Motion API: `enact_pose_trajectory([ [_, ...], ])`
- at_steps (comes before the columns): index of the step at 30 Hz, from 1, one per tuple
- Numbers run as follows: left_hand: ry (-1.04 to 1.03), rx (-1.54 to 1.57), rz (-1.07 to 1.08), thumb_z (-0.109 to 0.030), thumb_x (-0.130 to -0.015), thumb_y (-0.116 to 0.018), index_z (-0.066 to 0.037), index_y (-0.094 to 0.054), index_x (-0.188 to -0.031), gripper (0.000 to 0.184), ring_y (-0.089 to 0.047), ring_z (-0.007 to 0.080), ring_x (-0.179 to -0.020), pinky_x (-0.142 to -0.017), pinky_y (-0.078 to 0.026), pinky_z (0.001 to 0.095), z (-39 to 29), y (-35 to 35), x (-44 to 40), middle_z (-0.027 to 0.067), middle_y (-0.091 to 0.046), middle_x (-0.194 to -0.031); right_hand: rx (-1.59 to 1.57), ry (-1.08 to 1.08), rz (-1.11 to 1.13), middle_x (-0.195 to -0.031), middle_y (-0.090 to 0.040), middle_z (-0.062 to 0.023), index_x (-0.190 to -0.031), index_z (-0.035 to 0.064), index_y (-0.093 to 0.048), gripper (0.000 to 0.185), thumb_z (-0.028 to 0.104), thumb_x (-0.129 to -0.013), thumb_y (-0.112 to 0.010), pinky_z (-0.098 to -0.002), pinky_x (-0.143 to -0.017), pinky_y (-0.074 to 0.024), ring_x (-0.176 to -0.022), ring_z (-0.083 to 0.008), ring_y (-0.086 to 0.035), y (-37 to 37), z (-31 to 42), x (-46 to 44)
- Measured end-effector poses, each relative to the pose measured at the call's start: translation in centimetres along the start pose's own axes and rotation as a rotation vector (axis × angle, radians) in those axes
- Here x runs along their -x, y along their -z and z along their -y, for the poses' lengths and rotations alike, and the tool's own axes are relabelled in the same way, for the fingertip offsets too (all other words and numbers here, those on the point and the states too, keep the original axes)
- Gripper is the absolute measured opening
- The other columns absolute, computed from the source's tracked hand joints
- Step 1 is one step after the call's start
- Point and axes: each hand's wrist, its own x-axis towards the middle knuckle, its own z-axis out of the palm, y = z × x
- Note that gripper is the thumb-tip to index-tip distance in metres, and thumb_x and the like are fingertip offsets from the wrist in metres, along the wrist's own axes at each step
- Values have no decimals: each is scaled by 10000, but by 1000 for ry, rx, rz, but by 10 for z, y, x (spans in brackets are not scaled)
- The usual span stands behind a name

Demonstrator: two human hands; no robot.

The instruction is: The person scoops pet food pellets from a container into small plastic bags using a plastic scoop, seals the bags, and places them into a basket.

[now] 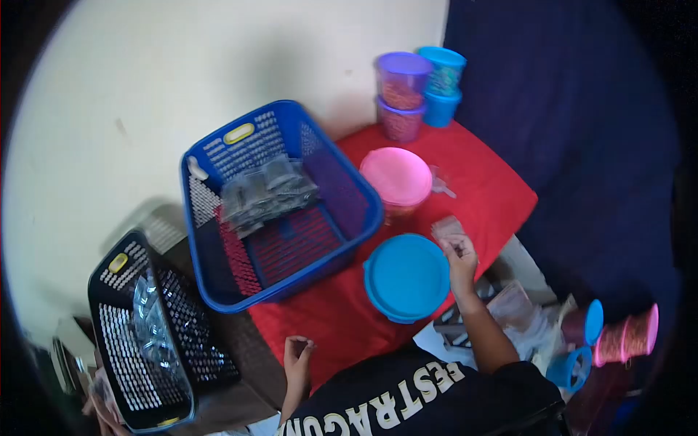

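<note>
Near the red cloth's right side, my right hand [461, 260] pinches a small clear plastic bag [447, 228]. Just left of that hand is a round tub with a blue lid [407, 277]. Beyond it stands a tub with a pink lid [396, 176], its contents mostly hidden. My left hand [297, 354] hovers by the cloth's near left edge, fingers loosely curled with a gap at the thumb, and nothing shows in it. A large blue basket [287, 291] beyond that hand holds a pile of small filled packets [269, 190].
Stacked purple-lidded tubs [402, 87] and blue-lidded tubs [441, 76] stand at the table's far end. A black basket [145, 396] with clear packets sits at left. Plastic bags [512, 309] and pink tubs [627, 338] lie low at right. A dark curtain [574, 145] hangs beside the table.
</note>
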Motion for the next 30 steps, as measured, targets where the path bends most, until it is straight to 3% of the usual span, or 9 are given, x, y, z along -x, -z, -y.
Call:
enact_pose_trajectory([
  [4, 73, -51, 136, 7, -887, -570, -58, -487, -1009, 161, -549, 134, -900, -844, -473, 302, 0, -47, -19, 43, -539, -950, 60, -237, -81, -747, -624, 1, -885, 41, -609, 73, 86, -873, -664, -190, -473, -343, -564, -28, -464, 80, -44, 24],
  [9, 26, -103, 347, -21, -911, -547, -39, -495, -1051, 151, -558, 155, -947, -866, -466, 316, -2, -106, -25, 61, -557, -981, -134, -329, -310, -674, -644, -29, -928, 42, -629, 99, 120, -875, -657, -232, -483, -375, -520, -85, -494, 163, -146, 29],
  [11, 36, -117, 349, -23, -914, -543, -35, -495, -1056, 150, -560, 159, -951, -874, -462, 315, 0, -124, -27, 65, -561, -983, 606, -95, -238, -623, -620, -69, -951, 41, -639, 157, 150, -846, -680, -323, -521, -442, -524, -230, -571, 164, -156, 16],
  [12, 46, -125, 352, -25, -917, -539, -31, -495, -1060, 150, -562, 162, -954, -881, -458, 313, 1, -133, -29, 69, -565, -985, 739, -223, -136, -761, -638, -130, -1045, 40, -618, 330, 214, -790, -733, -418, -685, -494, -751, -354, -632, 167, -156, 9],
  [15, 11, -155, 286, -31, -920, -533, -27, -494, -1061, 146, -566, 171, -948, -890, -450, 315, 0, -160, -30, 75, -565, -981, 948, 143, 26, -1001, -631, -160, -1139, 54, -577, 488, 266, -744, -770, -446, -825, -477, -998, -362, -585, 156, -161, -32],
  [16, -32, -172, 260, -39, -925, -527, -25, -491, -1065, 145, -569, 178, -945, -890, -447, 315, 1, -168, -29, 81, -566, -979, 1020, 48, 71, -1149, -572, -176, -1197, 61, -538, 591, 300, -717, -786, -453, -917, -440, -1140, -340, -509, 153, -161, -45],
  [19, -61, -164, 157, -36, -925, -519, -24, -489, -1068, 146, -568, 180, -947, -890, -446, 321, -2, -197, -23, 82, -564, -982, 1176, -49, 143, -1082, -608, -149, -1132, 72, -565, 544, 321, -705, -792, -445, -874, -469, -1064, -332, -561, 155, -181, -81],
  [25, -155, -150, 23, -5, -915, -514, -24, -491, -1067, 155, -564, 179, -941, -881, -448, 325, 14, -228, -9, 86, -563, -976, 937, -330, 362, -929, -632, -164, -861, 59, -575, 329, 336, -770, -729, -462, -732, -480, -927, -356, -603, 184, -231, -133],
  [30, -281, -119, -102, -22, -930, -499, -27, -494, -1058, 128, -561, 178, -925, -867, -454, 335, 18, -243, 1, 90, -562, -967, 804, 62, 485, -857, -618, -162, -806, 33, -536, 179, 180, -850, -629, -428, -730, -448, -854, -348, -585, 194, -177, -156],
])
